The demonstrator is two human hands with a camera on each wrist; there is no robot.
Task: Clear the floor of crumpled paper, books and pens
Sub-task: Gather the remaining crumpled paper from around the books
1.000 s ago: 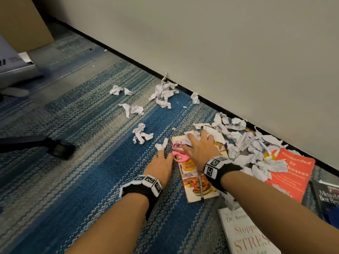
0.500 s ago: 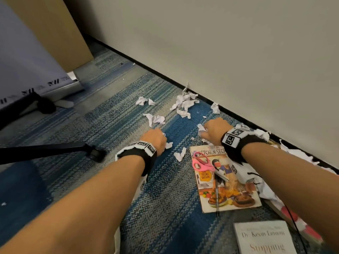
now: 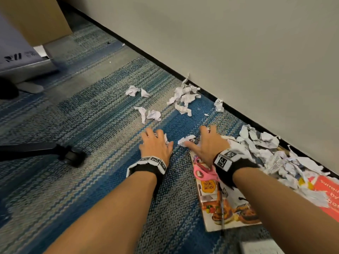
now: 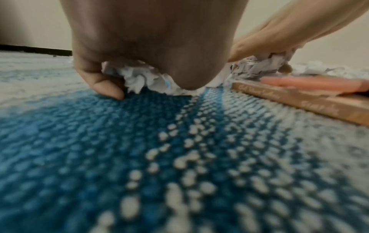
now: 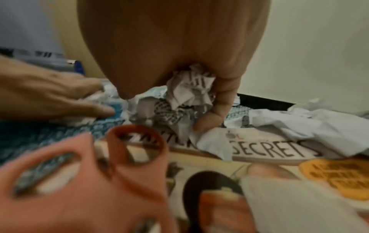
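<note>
On the blue striped carpet my left hand [image 3: 155,139] lies over a white crumpled paper [image 4: 143,78], thumb and fingers curled round it. My right hand [image 3: 206,138] grips another printed crumpled paper [image 5: 189,93] at the far end of a cookbook [image 3: 227,206]. Pink scissors [image 3: 202,171] and a pen [image 3: 222,209] lie on that cookbook. More loose crumpled pieces [image 3: 185,97] lie ahead, and a big paper pile [image 3: 266,151] sits by the wall. A red book [image 3: 328,195] and a white book [image 3: 260,247] lie to the right.
A black chair leg with a caster [image 3: 71,157] reaches in from the left. The wall with its black baseboard [image 3: 238,110] runs diagonally behind the papers. A cardboard box [image 3: 36,19] and a grey stand [image 3: 23,66] are at the far left.
Both hands have shifted from the cookbook's middle to the paper scraps at its far end and now close on crumpled pieces there. The view has swung slightly.
</note>
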